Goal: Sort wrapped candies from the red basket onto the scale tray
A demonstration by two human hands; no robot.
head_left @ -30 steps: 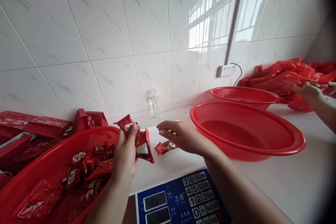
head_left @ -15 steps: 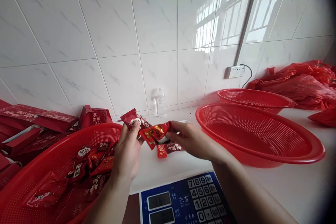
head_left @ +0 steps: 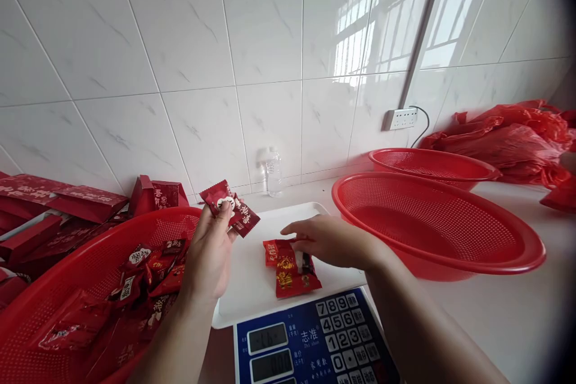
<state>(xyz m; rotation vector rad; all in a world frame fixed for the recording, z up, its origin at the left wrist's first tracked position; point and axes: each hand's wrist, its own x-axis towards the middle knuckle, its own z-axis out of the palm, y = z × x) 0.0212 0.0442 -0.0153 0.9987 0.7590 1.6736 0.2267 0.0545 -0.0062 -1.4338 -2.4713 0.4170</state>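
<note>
Landmark: white scale tray (head_left: 252, 279).
Tray surface: bare at back and left; packets (head_left: 290, 267) lie right of centre under right hand (head_left: 330, 241).
Left of tray: blocked by packet-filled basket (head_left: 54, 288) touching tray edge; left hand (head_left: 209, 252) raised above, pinching dark packets (head_left: 229, 211).
Right of tray: large red basket (head_left: 432, 225) just beside, rim overhanging.
Behind tray: open counter strip to bottle (head_left: 272, 171) at wall.
Front of tray: keypad (head_left: 342, 336).

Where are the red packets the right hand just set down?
In the head view, the red packets lie on the scale's white platform, centre frame, under the right hand.
</note>
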